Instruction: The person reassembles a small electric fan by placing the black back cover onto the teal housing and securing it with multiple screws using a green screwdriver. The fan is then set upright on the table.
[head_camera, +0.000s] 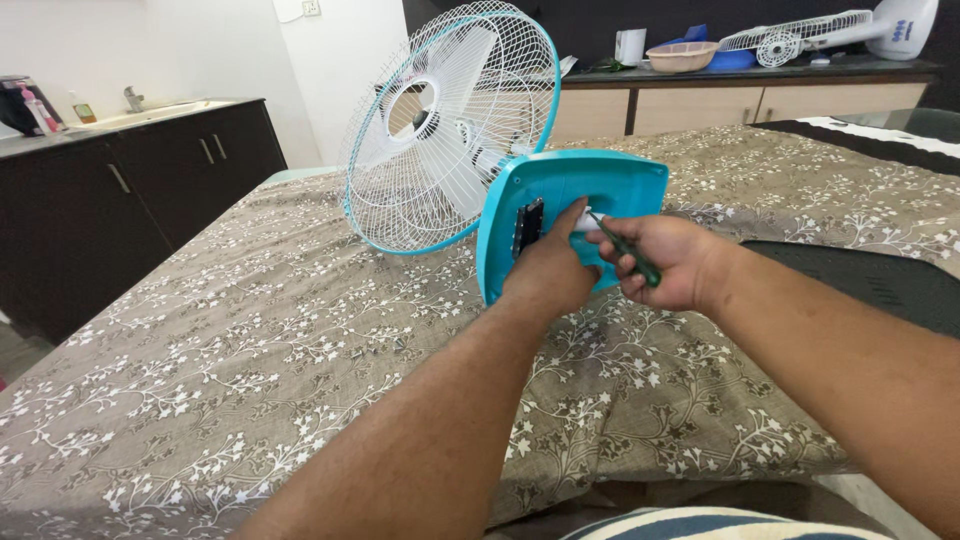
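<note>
Turquoise plastic marks the table fan (450, 130), which lies tipped on its side on a bed (250, 350) spread with a brown cover printed in white flowers. Its white wire cage faces the far wall, and its flat base (560, 195) stands on edge with the underside turned toward the camera. A dark rectangular opening (529, 227) shows on that underside, near its left edge. The left hand (552, 262) presses against the base just right of the opening, fingers curled onto the plastic and pinching a small white piece (587, 218) that cannot be made out clearly. The right hand (655, 258) is clenched around a green-handled screwdriver (628, 252), held just beside the left hand, with the tip angled up and left toward the base; whether the tip touches the plastic cannot be told. Both forearms reach in from the bottom of the view. A dark mat-like object (880, 285) lies on the bed right of the right wrist. Along the left wall runs a dark cabinet (130, 190) with a sink on top. On a wooden bench (760, 90) at the far wall sit a white cup (630, 45), a beige bowl (682, 56) and a second fan (850, 35) lying down, white with a loose cage.
</note>
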